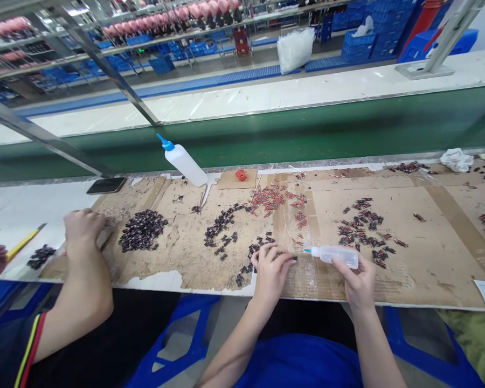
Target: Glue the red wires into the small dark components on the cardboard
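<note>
My right hand (358, 280) holds a small clear squeeze bottle (335, 255) on its side, blue nozzle pointing left toward my left hand (271, 268). My left hand rests on the cardboard work mat (428, 258), fingers curled and pinched over a small part that I cannot make out. Loose dark parts (222, 229) lie just left of it. A pile of red and dark parts (361, 226) sits just behind the bottle.
A co-worker's hand (83, 229) rests at the left beside a heap of dark parts (142, 230). A larger white bottle (184, 160) leans at the mat's back edge by a red cap (241, 174). A green conveyor belt (307, 132) runs behind. A phone (106, 185) lies far left.
</note>
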Demonstrator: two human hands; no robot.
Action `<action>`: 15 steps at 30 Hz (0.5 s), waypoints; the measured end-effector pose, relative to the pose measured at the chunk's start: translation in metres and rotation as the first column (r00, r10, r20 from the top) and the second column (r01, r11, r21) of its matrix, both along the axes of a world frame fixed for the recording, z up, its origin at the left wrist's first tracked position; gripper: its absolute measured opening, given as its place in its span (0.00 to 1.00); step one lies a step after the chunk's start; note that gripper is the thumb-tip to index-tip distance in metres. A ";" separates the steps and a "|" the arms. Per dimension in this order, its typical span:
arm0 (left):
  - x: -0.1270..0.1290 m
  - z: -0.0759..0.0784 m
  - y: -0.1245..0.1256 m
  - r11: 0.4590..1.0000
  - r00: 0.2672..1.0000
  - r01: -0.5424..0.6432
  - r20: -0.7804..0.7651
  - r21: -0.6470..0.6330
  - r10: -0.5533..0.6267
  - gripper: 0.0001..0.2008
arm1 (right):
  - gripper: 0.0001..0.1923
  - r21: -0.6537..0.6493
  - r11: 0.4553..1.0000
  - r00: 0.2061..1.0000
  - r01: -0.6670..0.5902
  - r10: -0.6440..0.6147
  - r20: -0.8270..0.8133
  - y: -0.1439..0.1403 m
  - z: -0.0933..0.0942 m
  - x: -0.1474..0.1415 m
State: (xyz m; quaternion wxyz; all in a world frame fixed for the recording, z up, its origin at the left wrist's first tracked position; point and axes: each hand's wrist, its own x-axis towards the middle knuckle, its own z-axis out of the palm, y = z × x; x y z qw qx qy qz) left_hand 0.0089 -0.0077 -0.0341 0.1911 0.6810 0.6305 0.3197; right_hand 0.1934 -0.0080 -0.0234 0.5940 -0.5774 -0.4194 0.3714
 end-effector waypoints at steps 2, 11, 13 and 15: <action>-0.001 0.001 -0.001 0.999 1.000 0.024 0.018 -0.030 -0.023 0.08 | 0.16 -0.007 1.000 1.000 0.009 -0.009 0.026 0.000 0.001 -0.007; 0.001 0.005 -0.001 0.992 0.993 0.007 0.119 -0.123 0.008 0.11 | 0.19 -0.031 0.997 0.931 0.071 -0.055 0.360 -0.002 -0.003 -0.022; 0.001 0.005 -0.001 0.993 0.991 0.010 0.132 -0.121 0.007 0.10 | 0.20 -0.020 0.998 0.916 0.067 -0.053 0.398 -0.002 -0.001 -0.021; 0.001 0.004 -0.001 0.993 0.991 0.012 0.137 -0.117 0.004 0.09 | 0.20 -0.007 0.998 0.907 0.057 -0.049 0.418 -0.001 0.001 -0.022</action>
